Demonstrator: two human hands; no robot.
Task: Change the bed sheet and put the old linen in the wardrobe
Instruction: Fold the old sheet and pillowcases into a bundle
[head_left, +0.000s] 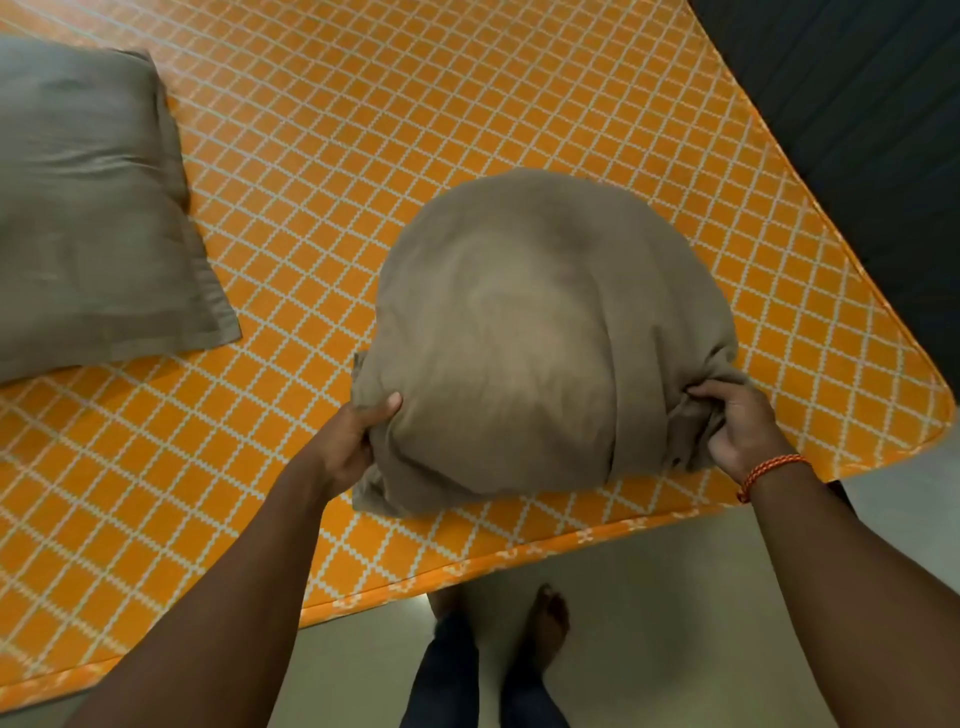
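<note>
At the far left a grey-brown pillow (88, 208) lay flat on the orange lattice-patterned sheet (322, 156) that covered the bed, well apart from the work going on nearer the corner. Moving right, the left hand (353, 441) gripped the near-left edge of a second pillow in a taupe cover (519, 332) — thumb pressed on top of the fabric, the fingers tucked out of sight beneath it. That pillow stood bulging and rounded on the sheet, close to the bed's near edge and its rounded right corner. On its right side the loose end of the cover was bunched together, and the right hand (737, 426) pinched that gathered cloth, fingers curled round the folds; an orange thread bracelet (769, 473) circled the wrist. Below the bed's edge, a pale floor (675, 623) showed with the person's bare feet (545, 618) and dark trouser legs. Beyond the bed's right side lay a dark surface (857, 130) — what it was could not be told.
</note>
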